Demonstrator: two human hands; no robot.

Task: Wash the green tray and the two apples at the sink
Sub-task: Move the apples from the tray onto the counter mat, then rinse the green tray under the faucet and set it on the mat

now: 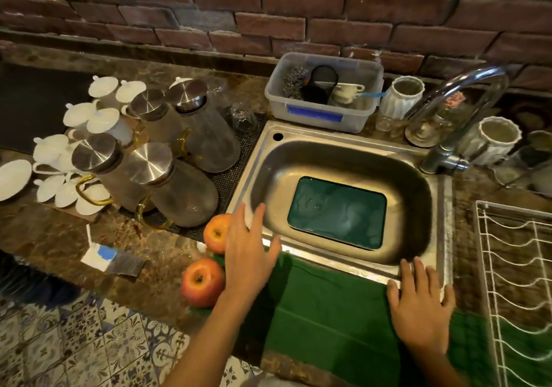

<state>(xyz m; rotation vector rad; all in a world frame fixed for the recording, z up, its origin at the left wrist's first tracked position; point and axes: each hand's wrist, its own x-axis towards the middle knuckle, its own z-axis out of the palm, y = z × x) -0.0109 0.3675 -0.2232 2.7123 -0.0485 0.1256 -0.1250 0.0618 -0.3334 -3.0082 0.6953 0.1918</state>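
The green tray (337, 212) lies flat on the bottom of the steel sink (328, 150). Two red-orange apples sit on the counter just left of the sink's front corner: one (214, 233) farther back, one (200, 282) nearer me. My left hand (249, 249) hovers open over the sink's front-left rim, right beside the farther apple, holding nothing. My right hand (421, 306) rests flat with fingers spread on the sink's front rim and the green cloth (325, 312) that drapes over the counter edge.
The tap (457, 109) arches over the sink's back right corner. A clear plastic tub (324, 94) of scrubbers stands behind the sink. Glass jugs with steel lids (176, 174) and white cups crowd the left counter. A white wire rack (513, 282) is at right.
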